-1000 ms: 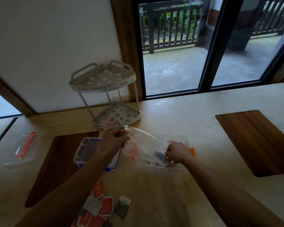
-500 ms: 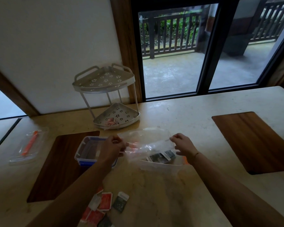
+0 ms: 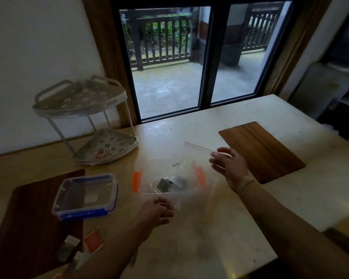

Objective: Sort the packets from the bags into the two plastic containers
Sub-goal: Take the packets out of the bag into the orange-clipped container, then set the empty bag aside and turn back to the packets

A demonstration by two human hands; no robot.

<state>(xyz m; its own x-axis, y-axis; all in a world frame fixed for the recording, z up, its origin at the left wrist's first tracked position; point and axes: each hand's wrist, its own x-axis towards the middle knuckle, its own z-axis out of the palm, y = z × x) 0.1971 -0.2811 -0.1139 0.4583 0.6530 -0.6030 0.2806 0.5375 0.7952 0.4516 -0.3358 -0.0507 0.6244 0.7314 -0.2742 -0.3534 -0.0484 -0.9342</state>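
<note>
1. While loose packets [image 3: 94,241] lie at our near left, red ones and a greenish one, half on the dark wooden mat [image 3: 28,228], they belong to neither container yet.
2. Our left hand [image 3: 156,213] now sits lower and nearer to us than half a second ago, fingers curled and pinching the near edge of the clear bag [image 3: 175,174].
3. Our right hand [image 3: 229,168] has swung out to the right and pinches the bag's far top strip, so the bag is stretched open between both hands instead of bunched.
4. Dark packets [image 3: 165,185] show through the film, over the clear container with orange clips [image 3: 137,181]; whether they are still inside the bag or already dropped, we cannot tell.
5. Left of it, the blue-clipped container [image 3: 87,195] holds what looks like one pale packet.
6. We judge the bag is being emptied, so sorting comes next.
7. Farther back stands the white corner rack [image 3: 85,121], a reddish packet on its lower shelf.
</note>
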